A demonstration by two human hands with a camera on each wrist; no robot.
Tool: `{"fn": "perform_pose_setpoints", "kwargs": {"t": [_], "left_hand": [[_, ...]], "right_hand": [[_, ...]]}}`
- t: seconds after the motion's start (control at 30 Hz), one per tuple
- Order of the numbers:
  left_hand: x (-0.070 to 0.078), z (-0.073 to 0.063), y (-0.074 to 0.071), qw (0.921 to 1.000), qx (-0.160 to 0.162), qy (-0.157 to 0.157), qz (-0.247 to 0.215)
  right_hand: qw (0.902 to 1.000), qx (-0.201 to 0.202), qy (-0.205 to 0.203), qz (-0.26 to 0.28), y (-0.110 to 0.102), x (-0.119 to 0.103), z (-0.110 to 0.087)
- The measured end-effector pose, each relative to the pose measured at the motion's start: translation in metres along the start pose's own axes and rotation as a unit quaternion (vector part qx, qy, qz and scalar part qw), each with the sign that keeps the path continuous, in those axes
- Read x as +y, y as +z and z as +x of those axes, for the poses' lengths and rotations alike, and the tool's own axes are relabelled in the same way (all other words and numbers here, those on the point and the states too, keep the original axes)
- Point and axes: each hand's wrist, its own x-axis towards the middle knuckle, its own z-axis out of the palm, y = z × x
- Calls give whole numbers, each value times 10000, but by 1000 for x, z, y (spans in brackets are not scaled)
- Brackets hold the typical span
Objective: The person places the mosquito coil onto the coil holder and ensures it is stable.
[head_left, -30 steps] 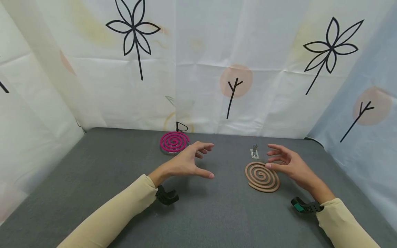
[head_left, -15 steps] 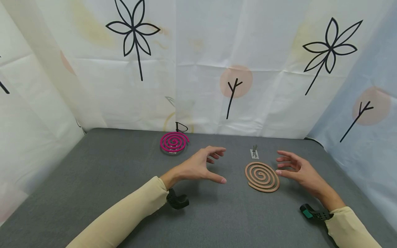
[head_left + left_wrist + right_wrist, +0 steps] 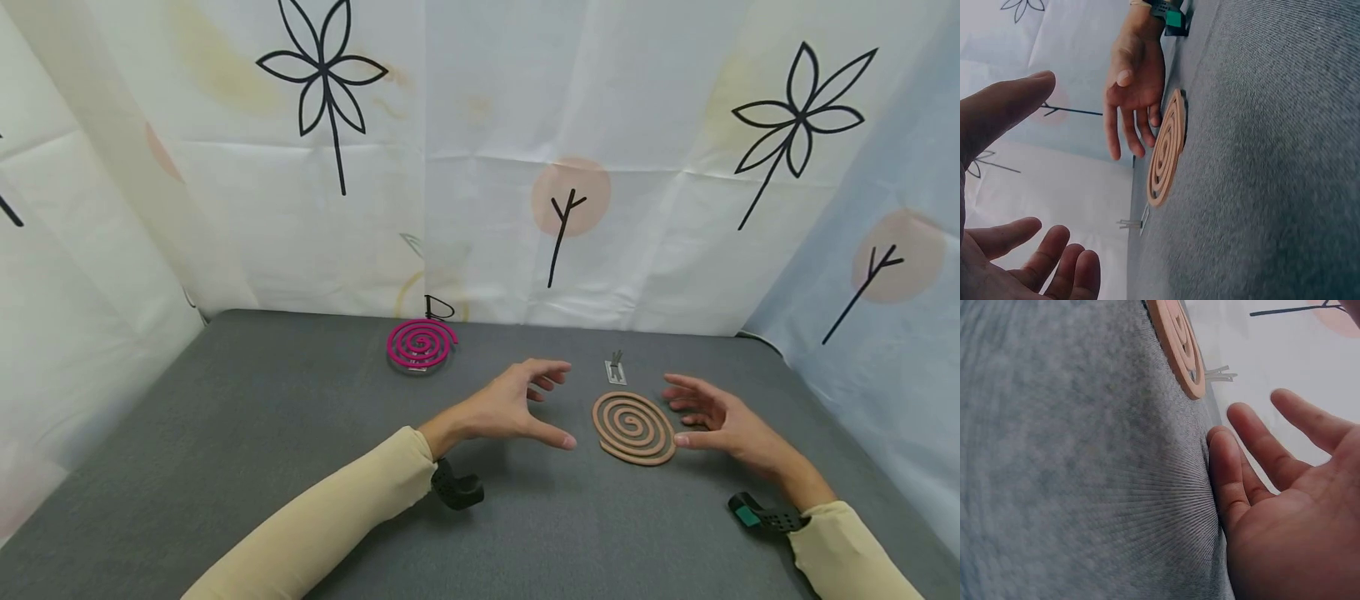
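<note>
A flat tan mosquito coil (image 3: 634, 428) lies on the grey cloth-covered table, between my two hands. To its left my left hand (image 3: 513, 406) hovers with thumb and fingers spread apart, holding nothing. On the coil's right side is my right hand (image 3: 723, 423), its thumb tip right at the coil's edge in the head view and its fingers loosely bent. The left wrist view shows the coil (image 3: 1167, 150) lying flat beyond the left fingers. Just behind the coil stands a small metal coil stand (image 3: 616, 372) with upright prongs.
Farther back on the left, a pink mosquito coil (image 3: 422, 343) sits raised on a stand above the table (image 3: 262, 433). A white printed curtain (image 3: 480, 208) closes off the back and both sides. Dark straps with wrist cameras hang under both wrists.
My left hand has moved right, toward the tan coil, uncovering the pink one fully. My right hand has drawn back to the right and lowered slightly. Both coils stay in place.
</note>
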Motion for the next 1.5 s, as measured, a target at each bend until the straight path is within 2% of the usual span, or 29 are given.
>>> {"fn": "perform_pose_setpoints", "kwargs": {"t": [0.23,0.4,0.57,0.7,1.03,1.27,1.5], "left_hand": [[-6,10,12,9996,8,-31,-278],[-10,17,22,9993,-27,-98,-367],[-11,22,29,9992,-47,-337,-222],[-14,28,33,9985,18,-544,-51],[-20,42,39,9937,126,-884,677],[-22,50,46,9861,276,-1179,1141],[-23,54,50,9756,260,-1284,1759]], "right_hand": [[9994,-340,-81,31,-1,5,-1],[9982,-524,-2,-276,-2,8,0],[9953,-597,-110,-753,0,7,1],[9929,-602,-167,-1012,2,5,0],[9911,-594,-89,-1190,3,6,0],[9907,-578,-83,-1226,3,6,0],[9894,-561,-74,-1334,4,6,0]]}}
